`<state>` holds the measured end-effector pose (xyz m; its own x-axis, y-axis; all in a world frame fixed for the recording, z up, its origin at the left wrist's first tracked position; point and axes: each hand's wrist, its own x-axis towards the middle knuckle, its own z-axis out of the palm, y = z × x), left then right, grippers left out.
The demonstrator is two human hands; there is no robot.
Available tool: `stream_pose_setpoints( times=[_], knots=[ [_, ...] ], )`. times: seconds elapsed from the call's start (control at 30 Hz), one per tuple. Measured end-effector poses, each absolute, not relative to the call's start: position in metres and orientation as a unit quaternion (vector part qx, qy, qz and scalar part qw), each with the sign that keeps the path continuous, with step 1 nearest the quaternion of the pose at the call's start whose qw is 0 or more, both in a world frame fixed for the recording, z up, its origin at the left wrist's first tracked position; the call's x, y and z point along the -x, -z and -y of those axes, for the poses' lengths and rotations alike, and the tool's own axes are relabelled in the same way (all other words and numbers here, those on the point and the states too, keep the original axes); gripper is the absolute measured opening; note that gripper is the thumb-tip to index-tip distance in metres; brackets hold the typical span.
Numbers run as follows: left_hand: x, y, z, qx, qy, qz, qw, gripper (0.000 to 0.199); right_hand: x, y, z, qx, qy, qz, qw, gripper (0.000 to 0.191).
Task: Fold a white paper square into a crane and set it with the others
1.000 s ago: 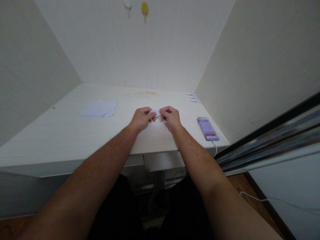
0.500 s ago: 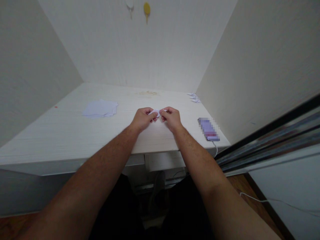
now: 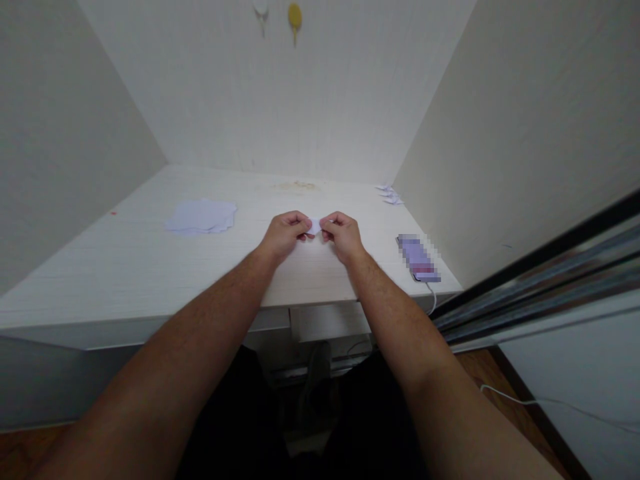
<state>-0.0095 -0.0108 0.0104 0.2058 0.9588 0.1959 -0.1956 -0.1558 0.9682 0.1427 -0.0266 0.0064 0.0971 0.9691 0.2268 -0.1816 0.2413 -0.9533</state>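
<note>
A small piece of white folded paper [image 3: 315, 227] is held between both hands above the middle of the desk. My left hand [image 3: 289, 233] pinches its left side with thumb and fingers. On the right side, my right hand [image 3: 341, 233] grips it in the same way. The fingers cover much of the paper, so its exact shape is hidden. A loose stack of white sheets [image 3: 201, 217] lies to the left of my hands. Several small folded white paper pieces [image 3: 391, 195] sit at the desk's back right corner.
The white desk [image 3: 125, 267] meets walls at the back and both sides. A phone [image 3: 417, 258] with a white cable lies near the right edge. One yellow hook [image 3: 295, 16] and one white hook [image 3: 261, 8] are on the back wall.
My left hand has shifted its fingers slightly on the paper and moved a little left. The right hand has barely moved.
</note>
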Motion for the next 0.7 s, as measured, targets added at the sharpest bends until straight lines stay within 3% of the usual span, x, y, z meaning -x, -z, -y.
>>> stream_pose_setpoints(
  times=[0.23, 0.53, 0.7],
  knots=[
    [0.0063, -0.0091, 0.0137, -0.54, -0.545, -0.368, 0.525, 0.023, -0.1431, -0.0069, 0.0276, 0.42, -0.449, 0.499, 0.611, 0.02],
    [0.0096, -0.0096, 0.0109, -0.55, -0.559, -0.355, 0.508, 0.01, -0.1402, -0.006, 0.027, 0.407, -0.476, 0.499, 0.598, 0.022],
    [0.0074, -0.0108, 0.0141, -0.554, -0.534, -0.359, 0.528, 0.017, -0.1425, -0.0063, 0.0265, 0.424, -0.469, 0.488, 0.602, 0.025]
  ],
)
